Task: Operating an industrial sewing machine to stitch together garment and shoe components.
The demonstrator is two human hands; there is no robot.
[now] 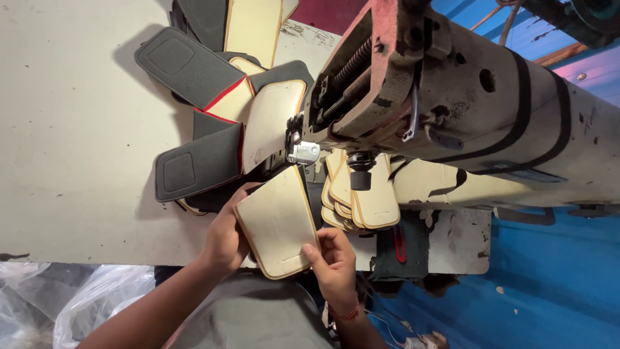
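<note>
The person's left hand (226,239) is cupping the left edge of a cream padded panel (278,223), the fingers curled close around the rim with their tips hidden beneath it. The right hand (334,262) is pinching the panel's lower right corner, thumb pressing flat on top and the other fingers tucked under, so both hands are gripping the same piece. A thin red band (349,315) is circling the right wrist.

The panel is lying tilted at the near edge of the pale worktable (71,129), its upper end reaching under the metal presser foot (302,153) of the large worn sewing machine (452,97), which is filling the upper right of the view. Whether the foot is pressing on the panel cannot be told.

Behind the foot, a chain of sewn panels is fanning out across the table. Two dark grey panels with red edging are showing their fabric faces, one far (187,64) and one nearer (197,168); two more cream-backed ones (274,119) are lying between them and the machine, and another cream one (252,26) is running off the top edge. To the right, under the machine arm, a stack of cream panels (355,194) is waiting, at least four, the exact count hidden by overlap. Clear plastic bags (58,297) are lying below the table's edge.
</note>
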